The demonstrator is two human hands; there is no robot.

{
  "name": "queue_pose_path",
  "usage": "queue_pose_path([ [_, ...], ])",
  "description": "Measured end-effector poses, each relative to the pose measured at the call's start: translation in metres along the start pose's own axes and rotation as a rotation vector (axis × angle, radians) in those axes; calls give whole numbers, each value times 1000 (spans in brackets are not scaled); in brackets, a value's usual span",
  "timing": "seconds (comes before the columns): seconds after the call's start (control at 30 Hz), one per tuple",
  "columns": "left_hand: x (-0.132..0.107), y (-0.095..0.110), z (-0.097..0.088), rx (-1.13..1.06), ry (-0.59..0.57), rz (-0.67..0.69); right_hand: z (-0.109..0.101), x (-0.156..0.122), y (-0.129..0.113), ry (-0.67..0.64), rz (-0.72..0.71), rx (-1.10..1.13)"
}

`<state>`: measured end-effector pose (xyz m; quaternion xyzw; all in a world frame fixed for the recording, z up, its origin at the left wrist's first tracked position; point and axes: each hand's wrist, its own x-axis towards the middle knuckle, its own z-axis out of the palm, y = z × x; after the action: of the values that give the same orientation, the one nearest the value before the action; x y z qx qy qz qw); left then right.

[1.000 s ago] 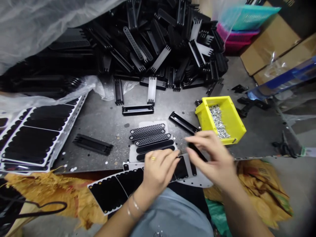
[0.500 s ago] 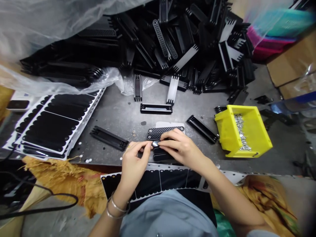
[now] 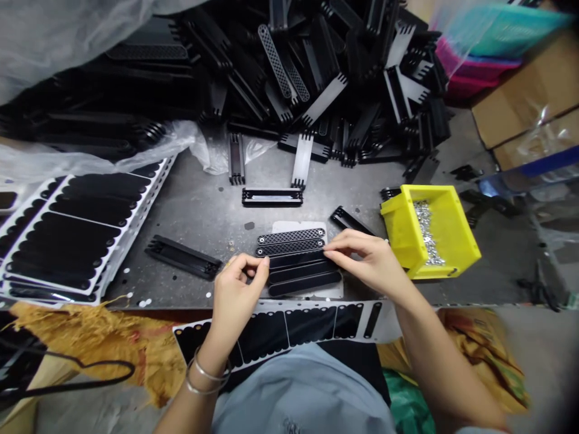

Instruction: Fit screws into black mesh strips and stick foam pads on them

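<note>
Head view: the person's left hand (image 3: 239, 292) is pinched closed, thumb against forefinger, at the left end of a row of three plain black strips (image 3: 304, 274); whether anything small lies in the pinch cannot be told. The right hand (image 3: 368, 260) lies loosely open, fingers extended onto the right end of the top strip. These strips and two mesh-faced black grilles (image 3: 292, 242) lie parallel on a white backing sheet (image 3: 289, 226), long axes running left to right and rising slightly rightward, on a grey metal bench (image 3: 194, 211), with a yellow bin of small silver fasteners (image 3: 452, 235) near the right hand.
</note>
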<state>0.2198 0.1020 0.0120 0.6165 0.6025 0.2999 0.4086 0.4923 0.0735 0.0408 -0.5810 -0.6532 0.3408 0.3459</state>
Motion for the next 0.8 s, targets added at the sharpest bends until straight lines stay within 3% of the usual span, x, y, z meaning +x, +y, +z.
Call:
queue_pose_path([
  [0.27,3,-1,-1,30,3,9,13,-4,7,86,-95,-1],
  [0.37,-5,6,-4,108,105,177,1,-27,7,285,-97,-141],
  [0.43,-17,15,-1,139,185,389,-13,-53,8,253,-5,-190],
  [0.5,-32,27,9,124,88,575,-26,-81,8,18,42,-218],
  [0.57,-44,38,26,123,-170,665,-33,-101,6,-137,5,-228],
  [0.63,-52,45,43,171,-385,682,-34,-112,2,-105,-76,-226],
  [0.67,-53,48,51,197,-434,681,-32,-113,0,-55,-118,-240],
  [0.8,-55,52,62,238,-431,634,-12,-107,-7,100,-225,-437],
])
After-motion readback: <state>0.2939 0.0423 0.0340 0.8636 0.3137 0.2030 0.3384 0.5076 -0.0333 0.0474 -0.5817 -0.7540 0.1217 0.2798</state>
